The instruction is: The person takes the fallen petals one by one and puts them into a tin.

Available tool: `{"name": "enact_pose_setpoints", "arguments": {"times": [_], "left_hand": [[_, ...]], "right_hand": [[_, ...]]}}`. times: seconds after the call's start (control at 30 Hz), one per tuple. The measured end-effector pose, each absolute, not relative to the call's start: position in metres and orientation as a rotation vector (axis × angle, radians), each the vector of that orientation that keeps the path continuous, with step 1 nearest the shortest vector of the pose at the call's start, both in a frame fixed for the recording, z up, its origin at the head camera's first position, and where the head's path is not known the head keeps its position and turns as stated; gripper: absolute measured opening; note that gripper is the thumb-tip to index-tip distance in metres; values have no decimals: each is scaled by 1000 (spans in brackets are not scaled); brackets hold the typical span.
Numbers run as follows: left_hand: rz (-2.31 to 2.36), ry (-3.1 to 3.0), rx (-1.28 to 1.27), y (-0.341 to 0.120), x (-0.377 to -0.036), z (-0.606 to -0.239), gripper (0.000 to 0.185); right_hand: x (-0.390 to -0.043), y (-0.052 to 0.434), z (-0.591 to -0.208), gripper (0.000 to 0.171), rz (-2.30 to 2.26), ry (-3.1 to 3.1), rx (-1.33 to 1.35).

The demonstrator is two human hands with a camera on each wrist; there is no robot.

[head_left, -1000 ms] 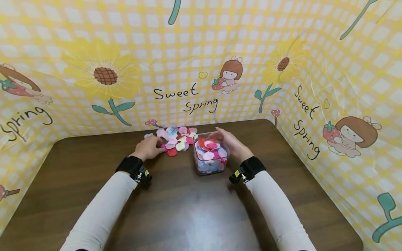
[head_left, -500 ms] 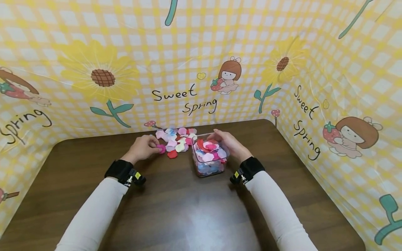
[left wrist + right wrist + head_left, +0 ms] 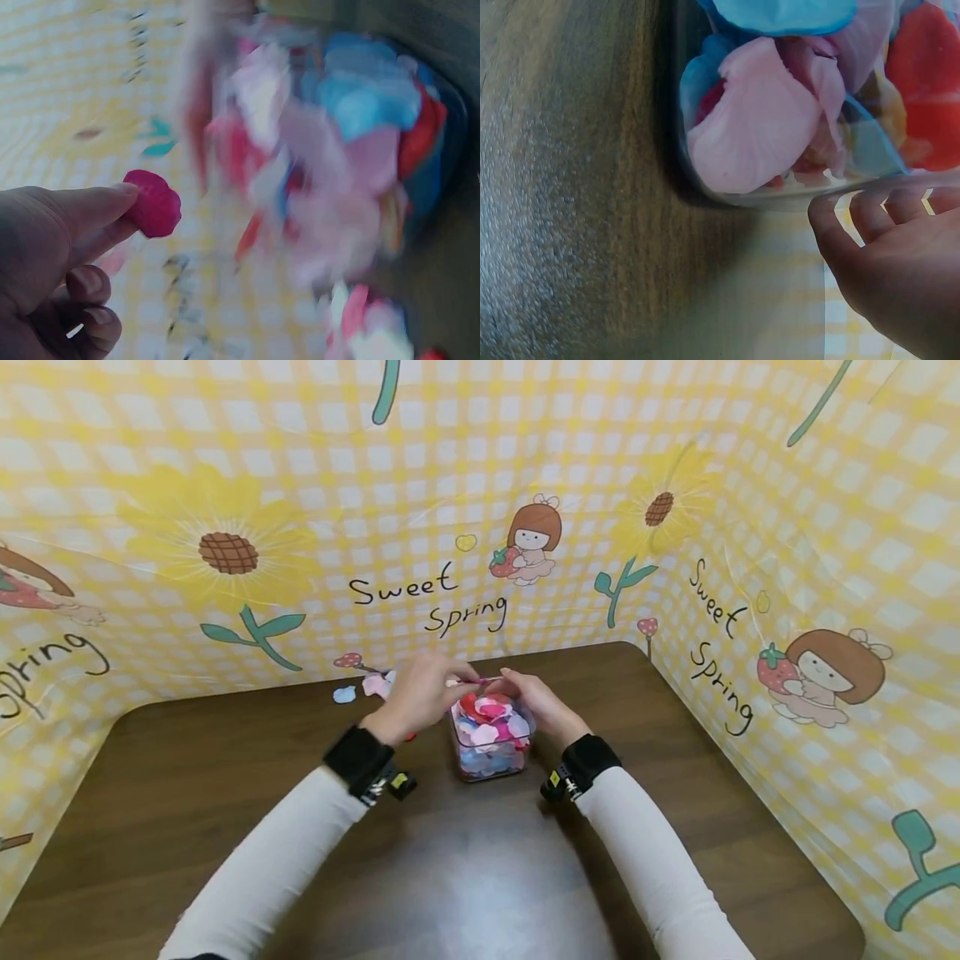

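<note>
My left hand [image 3: 420,693] is at the far left rim of a clear plastic box [image 3: 491,768] filled with fabric flower petals. Between its thumb and index finger it pinches a single magenta petal [image 3: 155,208]; the other fingers are curled in. On the box's right side, my right hand [image 3: 546,706] holds the wall near the far corner, and its bent fingers [image 3: 836,232] meet the clear plastic in the right wrist view. Pink, red and blue petals [image 3: 757,120] show through that wall. The left hand hides part of the loose petals [image 3: 375,684] behind it.
A pale blue petal [image 3: 344,694] lies alone near the far left of the brown wooden table [image 3: 225,777]. Yellow checked cloth [image 3: 315,510] hangs close along the table's back and right edges. Each wrist wears a black strap with a camera.
My left hand picked up the magenta petal, drew it slightly left off the pile, then swung right to the box. The right hand stays at the box.
</note>
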State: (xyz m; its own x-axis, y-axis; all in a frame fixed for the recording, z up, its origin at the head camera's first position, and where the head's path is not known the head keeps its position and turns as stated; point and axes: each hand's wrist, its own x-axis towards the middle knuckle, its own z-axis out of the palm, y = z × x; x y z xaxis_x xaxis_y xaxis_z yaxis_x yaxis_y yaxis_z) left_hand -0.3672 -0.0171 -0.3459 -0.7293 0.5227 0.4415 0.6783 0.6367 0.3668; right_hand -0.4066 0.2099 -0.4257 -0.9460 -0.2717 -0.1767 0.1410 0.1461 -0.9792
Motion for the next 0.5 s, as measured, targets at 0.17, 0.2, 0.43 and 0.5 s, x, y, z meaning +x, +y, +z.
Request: {"name": "enact_pose_setpoints", "arguments": {"times": [0.17, 0.2, 0.43, 0.5], "left_hand": [[-562, -2672, -1049, 16, -381, -366, 9], [-546, -2707, -1050, 18, -383, -369, 9], [-720, -2727, -1011, 1, -384, -362, 19], [-765, -2697, -952, -13, -385, -354, 22]], "right_hand": [[-409, 200, -429, 54, -1939, 2113, -78], [-409, 199, -429, 53, -1937, 2115, -86], [-406, 206, -428, 55, -1902, 2127, -107], [-406, 211, -426, 56, -1884, 2136, -114]]}}
